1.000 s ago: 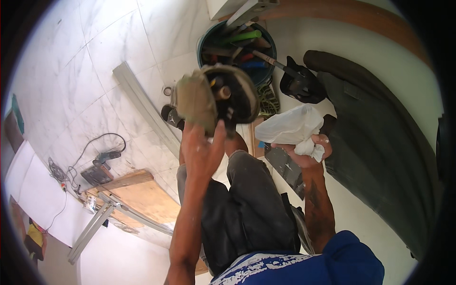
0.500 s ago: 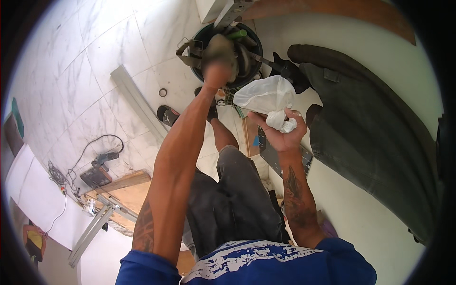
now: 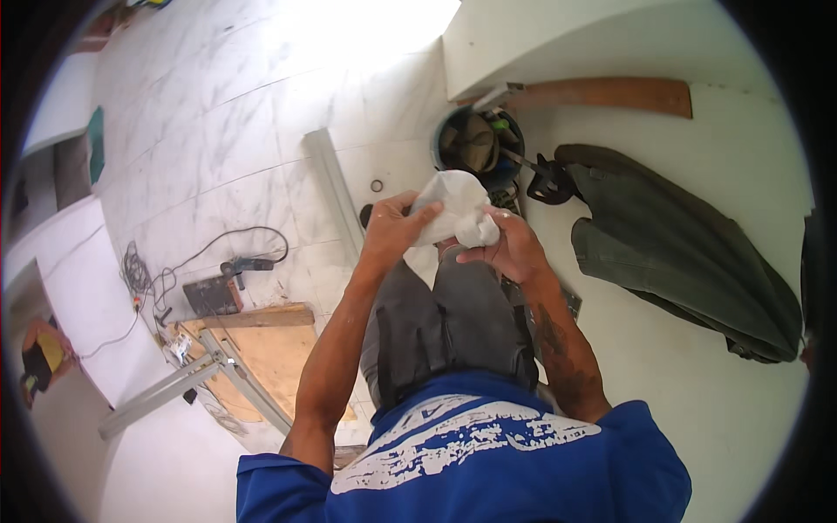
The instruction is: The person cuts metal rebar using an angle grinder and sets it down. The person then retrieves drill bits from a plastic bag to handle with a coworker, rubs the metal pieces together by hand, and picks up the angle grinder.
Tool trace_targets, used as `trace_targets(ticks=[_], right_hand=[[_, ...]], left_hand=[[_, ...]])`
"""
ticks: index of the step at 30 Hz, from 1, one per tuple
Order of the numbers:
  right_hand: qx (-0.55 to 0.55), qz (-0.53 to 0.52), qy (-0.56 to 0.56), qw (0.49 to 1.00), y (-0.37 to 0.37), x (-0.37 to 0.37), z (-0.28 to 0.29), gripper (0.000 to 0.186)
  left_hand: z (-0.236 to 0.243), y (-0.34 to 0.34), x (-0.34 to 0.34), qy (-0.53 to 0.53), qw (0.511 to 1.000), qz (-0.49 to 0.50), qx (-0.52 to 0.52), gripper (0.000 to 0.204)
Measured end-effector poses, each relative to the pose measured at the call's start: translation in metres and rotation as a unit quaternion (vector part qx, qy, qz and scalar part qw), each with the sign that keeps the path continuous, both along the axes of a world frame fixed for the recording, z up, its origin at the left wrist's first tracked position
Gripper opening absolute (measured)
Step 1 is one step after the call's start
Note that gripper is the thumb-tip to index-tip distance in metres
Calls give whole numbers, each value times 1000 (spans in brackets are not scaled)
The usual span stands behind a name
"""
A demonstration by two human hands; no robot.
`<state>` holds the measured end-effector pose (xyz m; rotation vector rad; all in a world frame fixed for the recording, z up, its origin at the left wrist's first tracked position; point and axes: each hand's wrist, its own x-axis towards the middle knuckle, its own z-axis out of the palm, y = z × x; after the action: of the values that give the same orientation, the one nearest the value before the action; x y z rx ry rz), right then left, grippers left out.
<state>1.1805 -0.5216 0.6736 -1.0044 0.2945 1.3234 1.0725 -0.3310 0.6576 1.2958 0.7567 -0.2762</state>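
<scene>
The left hand point(image 3: 394, 228) grips a crumpled white plastic bag point(image 3: 451, 199) by its left side; the right hand point(image 3: 516, 248) clasps its bunched right end with curled fingers. Beyond stands a round dark-blue bucket point(image 3: 502, 179).

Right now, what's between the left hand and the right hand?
The white bag; in the head view, the left hand grips its body and the right hand its bunched end.

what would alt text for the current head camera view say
A person's left hand and right hand hold a white plastic bag in front of their legs. Beyond it stands a filled bucket; a corded power tool lies at left.
</scene>
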Motion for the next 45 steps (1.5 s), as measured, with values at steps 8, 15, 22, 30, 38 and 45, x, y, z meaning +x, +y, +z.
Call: trace_targets(ticks=[8, 15, 22, 30, 38, 45], right_hand=[[-10, 210, -373, 904, 132, -52, 125, 44], [32, 265, -338, 903, 206, -98, 171, 25], [13, 403, -438, 803, 253, -140, 207, 43], [207, 395, -473, 760, 272, -166, 208, 40], [188, 417, -634, 623, 309, -176, 202, 35], [227, 423, -651, 587, 380, -133, 159, 32]], left_hand=[[92, 72, -101, -112, 957, 258, 67, 34], [135, 93, -162, -107, 873, 346, 327, 44], [193, 96, -220, -271, 804, 223, 481, 49], [197, 109, -240, -151, 825, 451, 307, 20], [186, 126, -222, -78, 806, 477, 341, 22], [168, 180, -184, -27, 781, 495, 380, 18]])
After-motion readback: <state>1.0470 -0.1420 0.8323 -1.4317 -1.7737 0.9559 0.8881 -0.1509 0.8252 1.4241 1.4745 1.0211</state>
